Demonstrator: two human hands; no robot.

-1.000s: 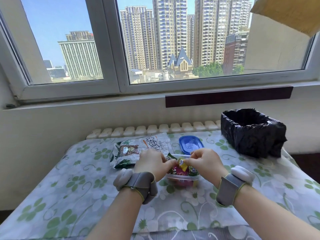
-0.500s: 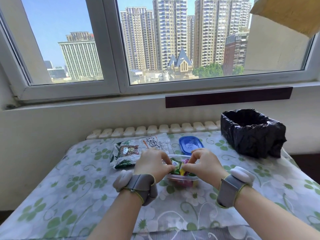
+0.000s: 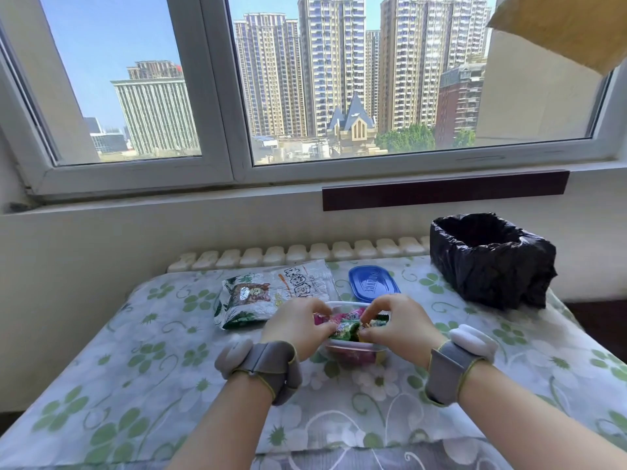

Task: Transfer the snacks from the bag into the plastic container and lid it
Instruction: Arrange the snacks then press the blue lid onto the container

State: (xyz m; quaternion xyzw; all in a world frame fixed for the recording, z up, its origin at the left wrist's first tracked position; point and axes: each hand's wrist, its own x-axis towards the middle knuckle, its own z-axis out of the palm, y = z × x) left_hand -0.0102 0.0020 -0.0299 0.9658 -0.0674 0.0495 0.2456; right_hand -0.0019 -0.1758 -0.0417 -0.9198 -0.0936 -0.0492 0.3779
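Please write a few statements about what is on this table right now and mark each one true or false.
1. The blue lid is snapped onto the plastic container. False: it lies on the tablecloth behind the container, which is open.
2. Both the left hand and the right hand are at the wrapped snacks in the container. True.
3. The snack bag lies left of the lid. True.
4. The black-lined bin stands at the table's near left corner. False: it stands at the far right.
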